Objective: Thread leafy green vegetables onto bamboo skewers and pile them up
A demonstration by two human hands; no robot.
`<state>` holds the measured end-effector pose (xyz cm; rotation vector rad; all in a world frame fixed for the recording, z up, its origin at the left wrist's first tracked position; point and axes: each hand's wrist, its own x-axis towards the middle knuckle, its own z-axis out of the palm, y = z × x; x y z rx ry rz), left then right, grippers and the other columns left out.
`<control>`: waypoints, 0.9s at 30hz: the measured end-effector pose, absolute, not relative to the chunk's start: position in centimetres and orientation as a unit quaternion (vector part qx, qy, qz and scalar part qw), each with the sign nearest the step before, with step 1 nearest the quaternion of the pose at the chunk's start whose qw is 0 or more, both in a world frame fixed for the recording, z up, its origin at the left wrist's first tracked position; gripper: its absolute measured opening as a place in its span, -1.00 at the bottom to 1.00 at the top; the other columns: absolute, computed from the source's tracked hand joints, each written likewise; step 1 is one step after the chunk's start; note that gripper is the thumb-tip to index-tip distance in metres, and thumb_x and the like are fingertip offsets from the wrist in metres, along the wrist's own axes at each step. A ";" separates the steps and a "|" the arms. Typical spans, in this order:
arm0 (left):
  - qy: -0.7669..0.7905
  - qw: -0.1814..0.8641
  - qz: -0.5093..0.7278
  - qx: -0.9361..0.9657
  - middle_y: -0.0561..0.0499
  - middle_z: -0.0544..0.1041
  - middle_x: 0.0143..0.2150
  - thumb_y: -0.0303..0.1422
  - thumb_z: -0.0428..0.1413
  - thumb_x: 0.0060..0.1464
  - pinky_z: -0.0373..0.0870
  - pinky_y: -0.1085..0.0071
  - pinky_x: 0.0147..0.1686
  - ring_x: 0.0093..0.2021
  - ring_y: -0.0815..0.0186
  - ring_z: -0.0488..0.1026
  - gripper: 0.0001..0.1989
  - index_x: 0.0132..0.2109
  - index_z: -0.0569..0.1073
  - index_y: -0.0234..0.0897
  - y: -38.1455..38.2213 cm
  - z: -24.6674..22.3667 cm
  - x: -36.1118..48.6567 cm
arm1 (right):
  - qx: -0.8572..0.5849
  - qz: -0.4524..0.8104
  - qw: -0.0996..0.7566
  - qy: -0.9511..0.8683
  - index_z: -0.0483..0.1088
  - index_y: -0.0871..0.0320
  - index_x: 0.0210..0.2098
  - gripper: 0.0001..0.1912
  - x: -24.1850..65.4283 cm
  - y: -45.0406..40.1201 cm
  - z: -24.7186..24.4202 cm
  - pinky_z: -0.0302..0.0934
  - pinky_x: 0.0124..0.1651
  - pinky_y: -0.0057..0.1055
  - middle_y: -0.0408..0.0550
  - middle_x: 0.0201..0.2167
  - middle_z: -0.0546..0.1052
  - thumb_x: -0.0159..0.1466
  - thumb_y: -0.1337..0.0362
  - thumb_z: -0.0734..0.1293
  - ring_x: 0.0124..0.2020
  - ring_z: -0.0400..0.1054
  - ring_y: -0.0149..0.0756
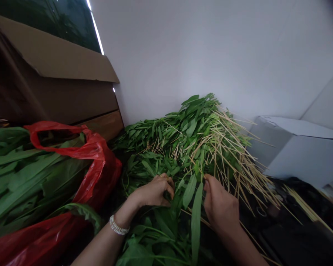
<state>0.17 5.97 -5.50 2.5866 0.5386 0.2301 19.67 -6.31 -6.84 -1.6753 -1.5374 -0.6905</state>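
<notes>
My left hand (158,190) is closed, its fingers curled in among long green leaves; what they grip is hidden. Opposite it, my right hand (221,201) pinches at the top of a sprig of leafy greens (196,221), whose narrow leaves hang down between the two hands. Whether a stick is also in that pinch, I cannot tell. Just beyond both hands lies a heap of leafy greens (191,125) bundled on thin bamboo skewers (224,147), the bare stick ends fanning out to the right. More loose greens (152,240) lie below my left hand.
At left, a red plastic bag (100,155) stands open, full of long leaves (24,184). Behind it is a cardboard box (58,62) with its flap raised. A white box (302,151) sits at right, near more loose skewers (308,208). A pale wall (211,48) closes off the back.
</notes>
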 end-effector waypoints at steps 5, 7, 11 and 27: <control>0.244 0.365 0.236 0.867 -0.01 0.57 -0.29 -0.34 0.23 -0.03 0.25 0.35 -0.08 -0.21 0.26 0.44 -0.91 -0.36 0.59 -0.25 6.6 -5.2 0.8 | -0.652 -0.263 0.373 -0.605 0.38 0.19 -0.13 -0.69 19.4 -6.3 -6.9 0.14 -0.46 -0.52 -0.10 -0.40 0.56 0.36 0.37 0.04 -0.54 0.40 -0.43; 0.298 0.439 0.323 0.783 -0.04 0.59 -0.33 -0.28 0.23 -0.03 0.32 0.37 -0.18 -0.28 0.26 0.48 -0.84 -0.32 0.58 -0.30 7.0 -5.1 0.9 | -0.637 -0.273 0.375 -0.616 0.38 0.20 -0.13 -0.68 19.2 -6.3 -7.0 0.14 -0.46 -0.52 -0.09 -0.42 0.55 0.35 0.39 0.03 -0.54 0.40 -0.42; 0.336 0.551 0.424 0.635 -0.04 0.62 -0.35 -0.24 0.30 -0.13 0.37 0.39 -0.21 -0.32 0.28 0.52 -0.70 -0.24 0.57 -0.33 7.3 -5.0 0.9 | -0.606 -0.271 0.369 -0.651 0.39 0.24 -0.12 -0.68 18.6 -6.3 -7.3 0.17 -0.42 -0.53 -0.05 -0.39 0.54 0.35 0.42 0.04 -0.48 0.42 -0.42; 0.319 0.622 0.421 0.579 -0.05 0.64 -0.34 -0.23 0.32 -0.13 0.37 0.41 -0.21 -0.31 0.30 0.52 -0.71 -0.25 0.61 -0.31 6.4 -4.8 1.3 | -0.614 -0.256 0.317 -0.676 0.42 0.23 -0.09 -0.65 18.0 -6.2 -8.2 0.13 -0.49 -0.52 -0.08 -0.46 0.48 0.37 0.38 0.04 -0.51 0.38 -0.43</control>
